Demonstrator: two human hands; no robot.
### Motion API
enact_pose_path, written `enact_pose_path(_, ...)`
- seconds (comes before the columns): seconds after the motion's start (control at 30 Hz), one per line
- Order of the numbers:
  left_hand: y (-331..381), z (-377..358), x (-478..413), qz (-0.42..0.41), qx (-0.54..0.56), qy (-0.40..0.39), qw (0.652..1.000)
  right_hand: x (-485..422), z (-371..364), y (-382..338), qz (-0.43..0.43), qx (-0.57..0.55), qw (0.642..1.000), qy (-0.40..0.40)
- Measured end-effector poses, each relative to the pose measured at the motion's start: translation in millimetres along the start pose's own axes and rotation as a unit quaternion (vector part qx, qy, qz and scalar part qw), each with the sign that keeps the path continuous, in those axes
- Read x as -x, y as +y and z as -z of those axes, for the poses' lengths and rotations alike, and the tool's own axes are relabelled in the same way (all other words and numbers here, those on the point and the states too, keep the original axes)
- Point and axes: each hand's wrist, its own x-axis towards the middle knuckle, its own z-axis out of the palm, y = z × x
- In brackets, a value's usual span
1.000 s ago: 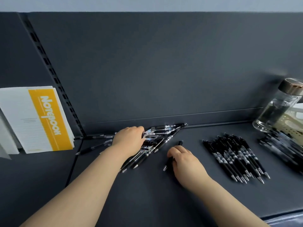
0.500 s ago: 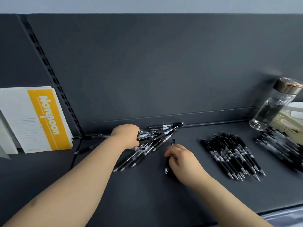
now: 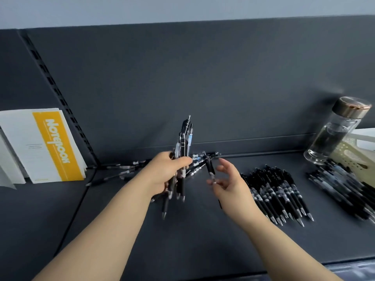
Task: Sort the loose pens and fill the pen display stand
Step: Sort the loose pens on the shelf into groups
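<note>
My left hand (image 3: 166, 173) grips a bundle of black pens (image 3: 183, 142) and holds it upright above the dark shelf (image 3: 203, 236). My right hand (image 3: 229, 181) is lifted beside it and pinches a single black pen (image 3: 209, 165) between thumb and fingers, the other fingers spread. A few loose pens (image 3: 125, 169) lie scattered along the back edge of the shelf behind my hands. A sorted row of black pens (image 3: 278, 191) lies to the right, and another pile of pens (image 3: 343, 185) lies farther right.
A clear glass bottle (image 3: 334, 132) with a metal lid stands at the back right, beside a pale perforated tray (image 3: 353, 157). White and yellow notebooks (image 3: 48, 145) lean at the left. A slotted upright (image 3: 58, 98) runs up the dark back panel.
My left hand has gathered the pens from the shelf and lifted them upright. My right hand has risen off the shelf with one pen. The camera has tilted down.
</note>
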Motion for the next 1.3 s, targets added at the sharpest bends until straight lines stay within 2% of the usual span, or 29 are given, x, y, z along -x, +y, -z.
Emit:
enact_pose_path(0.17,-11.6,-56.0,13.3,0.112,0.207,-0.056,0.970,3.5,29.4,2.5,-0.047,-0.098,0.994,-0.018)
enact_pose_path(0.3,-15.2,-97.4,21.7,0.148,0.250,-0.073,0.954,13.1,53.1,0.4,-0.039,-0.084,0.993,-0.079)
enact_pose_path(0.4,-15.8,-122.7,23.9,0.150,0.258,-0.078,0.951,13.3,74.5,5.9,-0.037,0.031,0.995,-0.084)
enact_pose_path(0.57,-18.4,-152.7,17.3,0.155,0.263,-0.075,0.949,8.4,109.5,14.8,-0.066,0.040,0.993,-0.089)
enact_pose_path(0.67,-18.2,-164.0,9.3,0.156,0.275,-0.046,0.948,-0.1,133.0,19.9,-0.076,0.090,0.992,-0.051)
enact_pose_path(0.77,-17.5,-168.8,2.2,0.144,0.249,-0.020,0.957,-11.0,157.7,24.7,-0.084,0.228,0.970,-0.018)
enact_pose_path(0.9,-16.3,-173.8,-2.0,0.120,0.169,0.003,0.978,-17.7,170.1,35.2,-0.104,0.353,0.929,-0.049)
enact_pose_path(1.0,-16.1,-178.0,-3.8,0.099,0.147,0.010,0.984,-17.7,171.3,39.9,-0.105,0.341,0.932,-0.064)
enact_pose_path(1.13,-16.7,-182.0,-4.8,0.076,0.135,0.016,0.988,-22.4,180.1,41.5,-0.109,0.314,0.943,-0.015)
enact_pose_path(1.3,-16.0,-183.6,-2.3,0.063,0.147,0.006,0.987,-20.7,179.6,42.8,-0.092,0.386,0.917,-0.045)
